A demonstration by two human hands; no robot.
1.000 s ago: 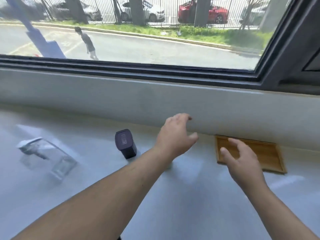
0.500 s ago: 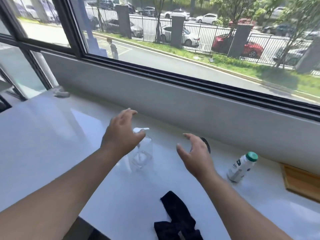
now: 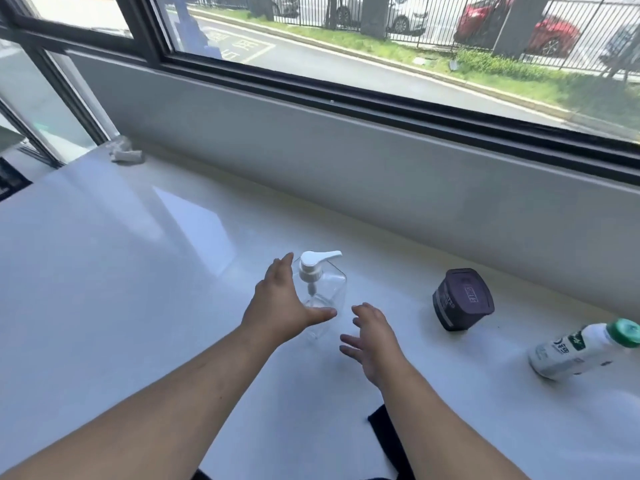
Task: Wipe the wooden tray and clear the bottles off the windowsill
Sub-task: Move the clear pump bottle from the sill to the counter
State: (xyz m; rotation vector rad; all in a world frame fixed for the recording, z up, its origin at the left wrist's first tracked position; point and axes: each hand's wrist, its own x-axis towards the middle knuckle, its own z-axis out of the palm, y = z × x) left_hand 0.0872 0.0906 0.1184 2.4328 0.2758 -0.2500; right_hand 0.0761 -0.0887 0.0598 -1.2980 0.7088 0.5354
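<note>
A clear soap bottle [image 3: 323,299] with a white pump stands upright on the white windowsill [image 3: 138,271]. The left hand [image 3: 282,303] is open, with its fingers spread around the left side of the soap bottle and its thumb in front of it. It does not have a firm hold on it. The right hand [image 3: 372,336] is open too, just right of the soap bottle, and holds nothing. Further right of the soap bottle sits a dark jar [image 3: 462,299], tipped a bit. Past the dark jar, a white bottle [image 3: 585,348] with a green cap leans over. A black cloth [image 3: 386,436] lies near the front edge, partly under the right arm.
</note>
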